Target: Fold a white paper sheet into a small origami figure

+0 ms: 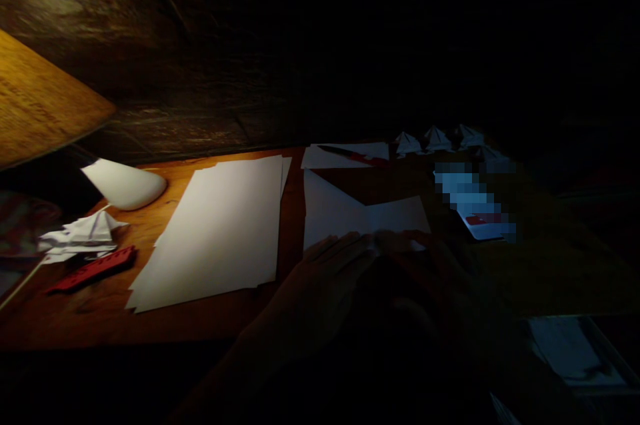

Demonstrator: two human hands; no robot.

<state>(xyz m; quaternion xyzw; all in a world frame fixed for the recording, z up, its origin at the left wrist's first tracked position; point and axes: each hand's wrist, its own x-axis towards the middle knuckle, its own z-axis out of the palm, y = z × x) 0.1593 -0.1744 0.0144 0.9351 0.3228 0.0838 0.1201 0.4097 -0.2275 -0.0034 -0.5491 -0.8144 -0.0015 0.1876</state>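
My left grip (pixel 315 282) lies open and flat on a folded white paper sheet (pixel 340 212) on the wooden surface (pixel 200 325). My right grip (pixel 425 265) sits at its lower edge, too dark to tell whether closed.

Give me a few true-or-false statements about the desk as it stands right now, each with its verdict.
The left hand lies flat on a folded white paper sheet. True.
The right hand holds a red ruler. False: the ruler lies at the left of the desk, away from both hands.
A stack of white paper lies to the left of the hands. True.
Small folded paper figures stand at the near edge of the wooden desk. False: they stand at the far end, beyond the folded sheet.
A crumpled paper piece lies beside the ruler. True.
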